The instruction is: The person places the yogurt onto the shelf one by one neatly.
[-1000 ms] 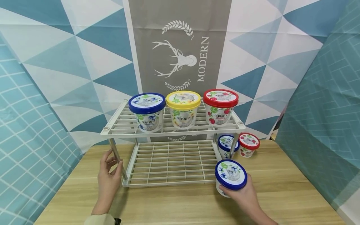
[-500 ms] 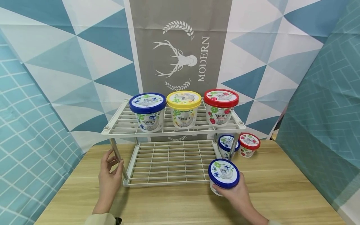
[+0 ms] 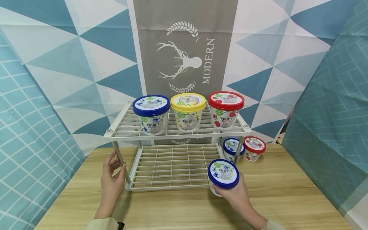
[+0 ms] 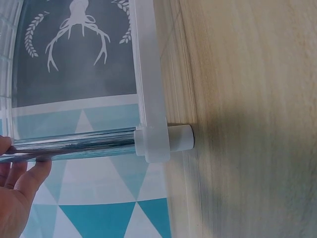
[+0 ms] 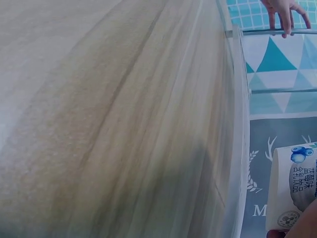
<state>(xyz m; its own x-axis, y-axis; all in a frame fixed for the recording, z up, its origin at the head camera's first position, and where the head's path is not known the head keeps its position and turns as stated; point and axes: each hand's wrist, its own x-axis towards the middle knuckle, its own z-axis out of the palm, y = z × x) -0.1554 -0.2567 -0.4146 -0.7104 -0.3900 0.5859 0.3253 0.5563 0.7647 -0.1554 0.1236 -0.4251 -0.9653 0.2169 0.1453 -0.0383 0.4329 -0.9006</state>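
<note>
My right hand [image 3: 236,192] grips a white tub with a blue lid and blueberry print [image 3: 223,174]. It holds the tub upright, in front of the right end of the rack's lower shelf [image 3: 178,166]; part of its side shows in the right wrist view. At the rack's front left metal post [image 3: 118,156], my left hand [image 3: 113,177] has its thumb and fingers about the post, which also crosses the left wrist view. On the upper shelf [image 3: 123,124] stand a blue-lidded tub [image 3: 152,115], a yellow-lidded tub [image 3: 188,111] and a red-lidded tub [image 3: 226,110] in a row.
Behind the right post [image 3: 238,148] are another blue-lidded tub [image 3: 231,150] and a smaller-looking red-lidded tub [image 3: 253,148] on the wooden table [image 3: 287,191]. A patterned cloth [image 3: 184,48] hangs close behind the rack.
My right hand has carried the blue-lidded tub left and slightly farther away, toward the lower shelf's front right corner. My left hand stays at the post.
</note>
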